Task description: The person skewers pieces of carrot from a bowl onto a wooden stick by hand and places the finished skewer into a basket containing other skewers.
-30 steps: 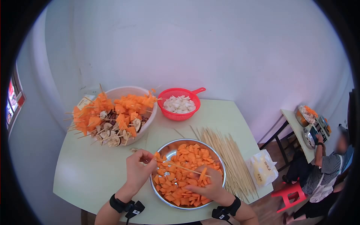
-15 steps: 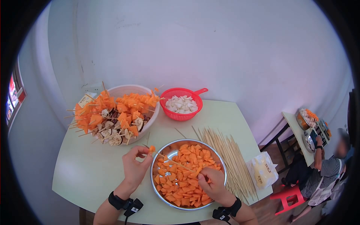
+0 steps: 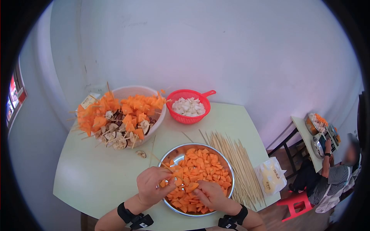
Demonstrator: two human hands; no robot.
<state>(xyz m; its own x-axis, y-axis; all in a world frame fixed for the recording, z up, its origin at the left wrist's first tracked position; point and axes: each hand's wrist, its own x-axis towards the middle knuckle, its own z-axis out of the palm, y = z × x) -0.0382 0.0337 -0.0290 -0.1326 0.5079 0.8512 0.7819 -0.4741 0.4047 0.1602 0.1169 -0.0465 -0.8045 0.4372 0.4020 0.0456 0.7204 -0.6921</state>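
Over the left part of a steel bowl (image 3: 168,153) of carrot pieces (image 3: 202,163), my left hand (image 3: 152,186) is closed around a thin bamboo skewer (image 3: 163,164). The skewer slants from the upper left down into my fingers; its lower end is partly hidden by them. Between the fingertips of my right hand (image 3: 212,196) is a single cut carrot piece (image 3: 192,187), low over the pile and a little right of my left fingertips. More bamboo skewers (image 3: 238,169) lie in a loose bundle along the bowl's right side.
At the back left, a white basket (image 3: 160,121) is heaped with filled skewers of carrot and eggplant. A red colander (image 3: 185,118) holds white chunks. One eggplant slice (image 3: 141,153) and a tissue pack (image 3: 271,176) lie on the table. A seated person (image 3: 331,181) works at another table, right.
My left hand has moved right and down, bringing the skewer over the bowl. My right hand has shifted slightly left and down, now with a carrot piece showing at its fingertips.
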